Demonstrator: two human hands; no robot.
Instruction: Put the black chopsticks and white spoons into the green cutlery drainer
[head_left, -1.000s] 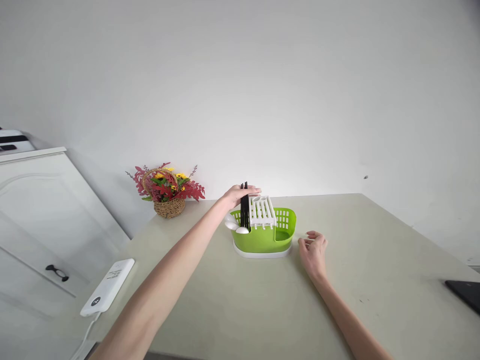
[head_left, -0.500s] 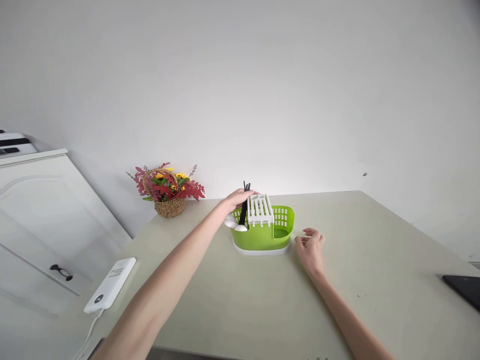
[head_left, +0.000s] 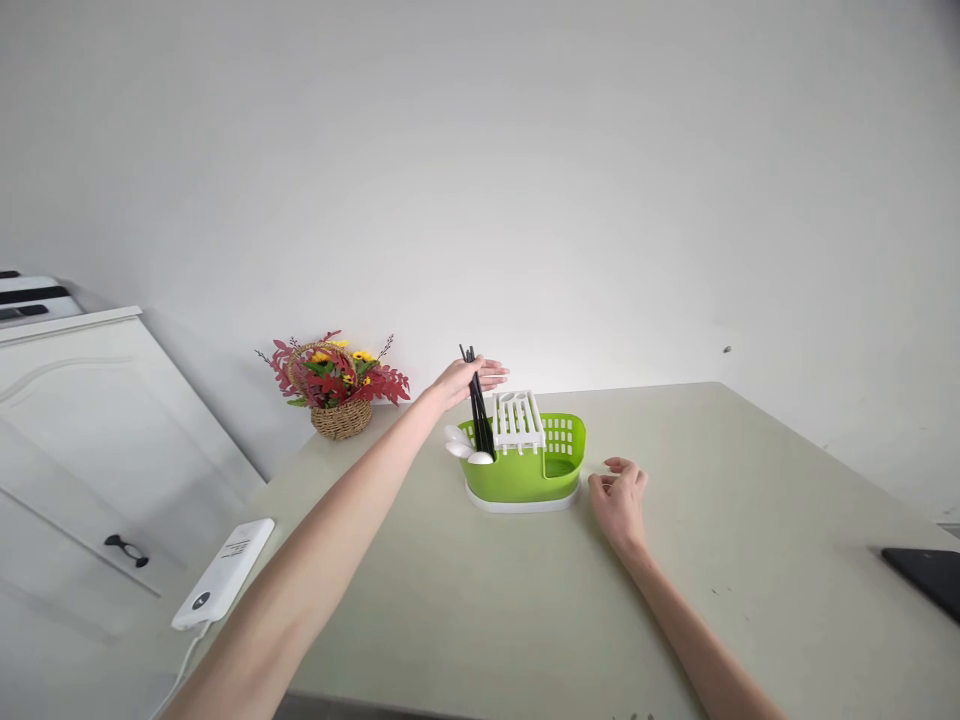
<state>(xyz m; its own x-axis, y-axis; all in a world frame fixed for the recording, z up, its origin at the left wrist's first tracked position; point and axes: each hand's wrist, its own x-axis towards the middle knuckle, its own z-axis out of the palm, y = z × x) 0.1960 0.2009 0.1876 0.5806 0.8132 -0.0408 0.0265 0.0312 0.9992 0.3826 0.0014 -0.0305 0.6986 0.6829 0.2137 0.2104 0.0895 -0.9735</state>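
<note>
A green plastic cutlery caddy (head_left: pixel 510 484) with a white base stands on the table. Black chopsticks (head_left: pixel 481 412) rise from its left compartment, tilted left. My left hand (head_left: pixel 459 380) is at their upper part, the thumb over them and the other fingers stretched out to the right behind. White spoons (head_left: pixel 459 446) hang with their bowls over the caddy's left rim. A white slotted rack (head_left: pixel 517 420) sits across its middle. To the right of the caddy, my right hand (head_left: pixel 621 500) rests on the table, fingers loosely curled and apart, holding nothing.
A wicker basket (head_left: pixel 341 420) of red and yellow artificial flowers stands at the back left. A white power bank (head_left: pixel 223 572) with a cable lies at the left edge, beside a white cabinet (head_left: pixel 67 440). A dark flat device (head_left: pixel 926 575) lies at the far right.
My left hand has shifted slightly left and up, and the chopsticks' upper ends have swung left with it. The right hand has stayed in place.
</note>
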